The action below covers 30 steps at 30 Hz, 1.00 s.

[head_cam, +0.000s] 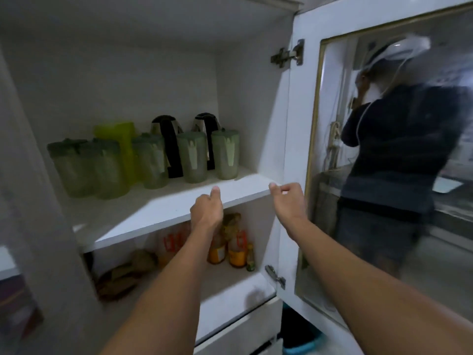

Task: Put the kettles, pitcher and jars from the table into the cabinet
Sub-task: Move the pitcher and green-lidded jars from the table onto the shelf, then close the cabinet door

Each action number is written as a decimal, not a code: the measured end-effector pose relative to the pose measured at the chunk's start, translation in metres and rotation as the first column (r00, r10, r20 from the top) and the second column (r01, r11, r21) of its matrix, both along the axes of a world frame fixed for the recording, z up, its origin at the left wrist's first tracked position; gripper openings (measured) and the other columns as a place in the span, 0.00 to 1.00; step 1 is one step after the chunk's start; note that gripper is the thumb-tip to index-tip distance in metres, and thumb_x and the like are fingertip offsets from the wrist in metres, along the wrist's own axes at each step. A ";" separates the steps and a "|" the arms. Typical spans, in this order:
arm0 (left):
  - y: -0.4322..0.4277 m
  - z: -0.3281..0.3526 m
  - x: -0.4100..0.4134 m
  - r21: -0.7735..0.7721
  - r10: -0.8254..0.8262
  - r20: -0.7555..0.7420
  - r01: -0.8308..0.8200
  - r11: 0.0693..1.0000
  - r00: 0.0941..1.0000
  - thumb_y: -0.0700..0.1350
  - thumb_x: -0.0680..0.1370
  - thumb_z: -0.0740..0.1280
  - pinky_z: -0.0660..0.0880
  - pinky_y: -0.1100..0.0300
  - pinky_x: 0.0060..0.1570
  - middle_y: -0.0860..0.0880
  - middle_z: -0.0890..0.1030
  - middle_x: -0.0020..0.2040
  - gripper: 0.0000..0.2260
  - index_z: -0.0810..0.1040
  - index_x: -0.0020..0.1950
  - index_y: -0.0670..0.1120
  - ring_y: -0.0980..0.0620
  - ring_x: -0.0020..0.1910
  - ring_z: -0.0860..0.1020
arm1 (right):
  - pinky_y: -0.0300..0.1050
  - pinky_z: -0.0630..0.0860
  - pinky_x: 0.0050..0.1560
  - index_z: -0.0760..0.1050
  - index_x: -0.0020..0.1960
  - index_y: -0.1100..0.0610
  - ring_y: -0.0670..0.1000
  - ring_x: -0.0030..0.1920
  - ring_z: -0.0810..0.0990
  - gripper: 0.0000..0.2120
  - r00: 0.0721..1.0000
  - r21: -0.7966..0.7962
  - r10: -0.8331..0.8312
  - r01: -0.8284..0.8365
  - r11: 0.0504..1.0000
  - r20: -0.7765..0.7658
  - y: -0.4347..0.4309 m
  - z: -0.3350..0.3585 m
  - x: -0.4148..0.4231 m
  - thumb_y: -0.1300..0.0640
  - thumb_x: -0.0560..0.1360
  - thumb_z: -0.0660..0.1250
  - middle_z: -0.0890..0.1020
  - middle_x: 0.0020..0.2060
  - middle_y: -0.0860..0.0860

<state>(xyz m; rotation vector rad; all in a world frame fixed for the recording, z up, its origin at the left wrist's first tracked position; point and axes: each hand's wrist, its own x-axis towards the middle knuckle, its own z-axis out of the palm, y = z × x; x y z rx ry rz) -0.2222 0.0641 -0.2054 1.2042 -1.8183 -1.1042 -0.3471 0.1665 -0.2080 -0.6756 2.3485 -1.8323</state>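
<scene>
White cabinet interior (107, 80), dim at the back, brighter twd the front edge of the upper shelf (163, 213). Lower shelf (225, 280) holds bottles (236, 252) w/ orange labels & brown bags (120, 278). Right door (304, 139) stands open: white frame, gold trim, glass pane (399, 226) w/ a blurred reflection of a person in dark clothes. Two metal hinges (288, 54) on the door's inner edge. Drawer fronts (240, 326) below. Something blue (304, 342) low down, too blurred to tell.

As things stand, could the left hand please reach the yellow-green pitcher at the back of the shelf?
Probably not cleanly: the left hand is empty at the shelf edge, but green-lidded jars stand in front of the yellow-green pitcher.
</scene>
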 end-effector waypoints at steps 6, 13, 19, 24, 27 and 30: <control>0.076 0.007 -0.012 -0.080 -0.172 0.004 0.172 0.982 0.985 0.52 0.82 0.56 0.76 0.53 0.51 0.39 0.83 0.55 0.21 0.81 0.55 0.37 0.39 0.54 0.80 | 0.46 0.75 0.50 0.76 0.58 0.55 0.56 0.54 0.78 0.11 0.977 0.079 -0.208 0.210 0.974 -0.038 0.111 0.020 0.010 0.64 0.77 0.65 0.79 0.56 0.55; 0.170 0.020 -0.061 -0.200 -0.373 -0.046 0.357 0.912 0.927 0.48 0.81 0.66 0.69 0.64 0.31 0.41 0.82 0.36 0.16 0.78 0.36 0.41 0.52 0.31 0.76 | 0.50 0.78 0.55 0.77 0.43 0.51 0.57 0.51 0.81 0.04 0.922 0.021 -0.379 0.382 0.924 -0.079 0.206 0.052 -0.014 0.55 0.76 0.67 0.84 0.48 0.54; 0.256 0.032 -0.121 -0.256 -0.479 -0.053 0.452 0.855 0.876 0.48 0.81 0.64 0.72 0.60 0.34 0.49 0.78 0.33 0.16 0.75 0.34 0.46 0.50 0.35 0.77 | 0.44 0.69 0.44 0.76 0.51 0.56 0.54 0.46 0.76 0.06 0.824 -0.116 -0.543 0.530 0.840 -0.163 0.290 0.086 -0.047 0.62 0.79 0.62 0.78 0.44 0.51; 0.341 0.041 -0.175 -0.319 -0.482 -0.102 0.430 0.845 0.870 0.50 0.77 0.69 0.78 0.52 0.52 0.46 0.84 0.48 0.08 0.80 0.50 0.47 0.45 0.50 0.81 | 0.50 0.73 0.47 0.73 0.57 0.54 0.59 0.53 0.77 0.07 0.629 -0.249 -0.705 0.662 0.707 -0.329 0.365 0.114 -0.090 0.62 0.80 0.62 0.80 0.54 0.56; 0.389 0.042 -0.200 -0.362 -0.475 -0.144 0.400 0.842 0.868 0.52 0.76 0.70 0.73 0.58 0.56 0.46 0.76 0.61 0.21 0.74 0.65 0.46 0.47 0.59 0.77 | 0.55 0.71 0.60 0.68 0.63 0.54 0.59 0.64 0.71 0.15 0.538 -0.284 -0.767 0.720 0.634 -0.348 0.402 0.125 -0.115 0.61 0.77 0.66 0.72 0.64 0.57; 0.430 0.047 -0.221 -0.396 -0.463 -0.121 0.385 0.834 0.878 0.55 0.74 0.72 0.71 0.58 0.60 0.46 0.66 0.72 0.34 0.63 0.75 0.47 0.47 0.69 0.70 | 0.57 0.70 0.64 0.64 0.68 0.55 0.61 0.66 0.71 0.25 0.664 -0.185 -0.685 0.664 0.724 -0.300 0.426 0.127 -0.141 0.53 0.75 0.70 0.71 0.67 0.58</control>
